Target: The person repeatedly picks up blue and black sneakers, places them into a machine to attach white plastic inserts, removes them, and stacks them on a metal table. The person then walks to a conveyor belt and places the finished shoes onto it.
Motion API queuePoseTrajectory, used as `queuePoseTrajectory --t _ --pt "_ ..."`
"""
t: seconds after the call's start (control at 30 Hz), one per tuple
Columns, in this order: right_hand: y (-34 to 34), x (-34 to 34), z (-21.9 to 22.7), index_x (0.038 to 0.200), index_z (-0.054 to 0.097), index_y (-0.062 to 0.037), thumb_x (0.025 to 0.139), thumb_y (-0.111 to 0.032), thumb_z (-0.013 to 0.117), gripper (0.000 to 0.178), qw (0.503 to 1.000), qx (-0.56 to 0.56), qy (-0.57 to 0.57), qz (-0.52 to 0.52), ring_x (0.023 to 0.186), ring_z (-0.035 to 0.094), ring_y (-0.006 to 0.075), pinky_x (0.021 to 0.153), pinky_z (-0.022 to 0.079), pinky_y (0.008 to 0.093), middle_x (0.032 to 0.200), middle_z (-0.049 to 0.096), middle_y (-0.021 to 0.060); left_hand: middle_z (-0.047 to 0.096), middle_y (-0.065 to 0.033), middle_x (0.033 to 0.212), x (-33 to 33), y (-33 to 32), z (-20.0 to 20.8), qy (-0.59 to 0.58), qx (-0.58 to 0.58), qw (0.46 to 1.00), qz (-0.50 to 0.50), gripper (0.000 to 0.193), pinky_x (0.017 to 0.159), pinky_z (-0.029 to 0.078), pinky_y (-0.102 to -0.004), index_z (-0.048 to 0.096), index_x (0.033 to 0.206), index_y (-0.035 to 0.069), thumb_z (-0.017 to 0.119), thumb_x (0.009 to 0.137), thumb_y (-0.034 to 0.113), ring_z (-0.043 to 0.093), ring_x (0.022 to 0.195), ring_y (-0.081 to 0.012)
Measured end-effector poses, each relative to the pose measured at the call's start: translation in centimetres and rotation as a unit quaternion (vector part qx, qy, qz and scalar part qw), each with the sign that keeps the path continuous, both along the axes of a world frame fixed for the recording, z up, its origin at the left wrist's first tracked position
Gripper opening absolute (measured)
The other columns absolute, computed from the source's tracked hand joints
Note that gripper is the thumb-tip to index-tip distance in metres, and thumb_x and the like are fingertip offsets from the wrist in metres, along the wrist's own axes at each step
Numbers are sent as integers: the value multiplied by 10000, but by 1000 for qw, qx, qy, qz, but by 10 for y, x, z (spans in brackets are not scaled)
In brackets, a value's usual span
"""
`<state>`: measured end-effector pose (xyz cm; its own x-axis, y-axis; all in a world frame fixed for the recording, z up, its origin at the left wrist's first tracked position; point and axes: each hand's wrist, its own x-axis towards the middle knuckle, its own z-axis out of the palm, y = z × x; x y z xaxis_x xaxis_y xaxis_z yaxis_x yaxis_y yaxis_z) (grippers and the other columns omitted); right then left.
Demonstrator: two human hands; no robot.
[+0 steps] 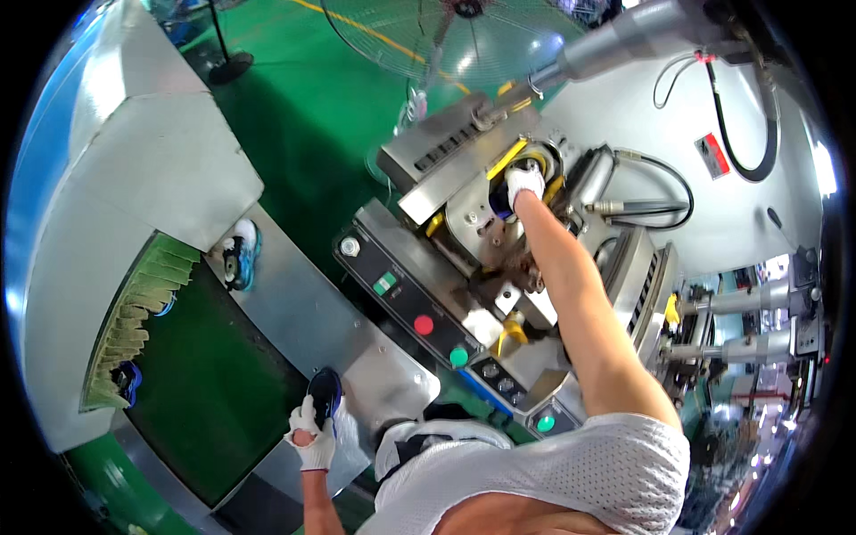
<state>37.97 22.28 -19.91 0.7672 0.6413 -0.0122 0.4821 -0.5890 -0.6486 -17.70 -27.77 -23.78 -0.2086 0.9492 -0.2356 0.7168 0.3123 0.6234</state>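
Observation:
My left hand (312, 437), in a white glove, is closed on the near end of a dark blue shoe (326, 389) at the edge of the metal table. At the upper middle, my right hand (524, 181), also gloved, reaches into the machine's round opening (555, 159). Its fingers are closed on a dark shoe with a blue edge (500, 200), mostly hidden by the hand and machine parts. A yellow bar (506, 159) lies just left of that hand.
The machine's front panel (419, 303) carries green and red buttons. Left, a green conveyor belt (209, 383) passes under a fringed hood (143, 330) with shoes beneath it. A white-and-blue shoe (242, 255) rests on the metal table (303, 294). A large fan (446, 36) stands behind.

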Motion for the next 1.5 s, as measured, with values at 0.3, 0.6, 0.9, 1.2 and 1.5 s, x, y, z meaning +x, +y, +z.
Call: queuePoseTrajectory --t 0.3,0.6,0.9,1.2,1.5 --pt "31 7 -39 1267 675 -143 970 -245 492 364 869 -302 -359 157 1210 624 247 966 516 377 1352 642 64 662 -150 1282 17 -46 -24 -3 6 986 168 792 961 508 -401 506 1428 52 837 725 207 659 1150 -315" --pt "32 26 13 1151 665 -159 910 -304 735 290 911 -86 401 34 930 657 245 856 559 435 1099 680 53 649 -181 1228 1 -59 -57 -13 85 987 139 612 1010 485 -408 563 1306 42 828 771 175 625 1146 -353" --pt "-305 -238 133 1549 329 -27 939 -323 681 764 890 99 -162 414 1401 455 350 1144 376 421 1535 430 238 632 -192 1198 0 -60 -39 -27 62 988 139 588 974 493 -452 574 1226 47 806 754 309 604 1137 -390" --pt "-406 -252 7 1548 178 118 830 -539 655 1083 758 -344 -383 401 1526 114 447 1244 136 493 1632 131 314 522 -250 1401 -189 -46 -76 -128 65 986 79 589 1060 444 -438 477 1388 -16 643 902 274 546 1264 -386" --pt "-501 -282 25 1549 295 7 843 -324 719 887 798 -332 -293 409 1479 320 341 1205 266 395 1596 326 220 457 -259 1452 -591 -1 -71 230 91 870 426 734 1087 401 -508 366 1502 37 658 908 355 460 1340 -424"
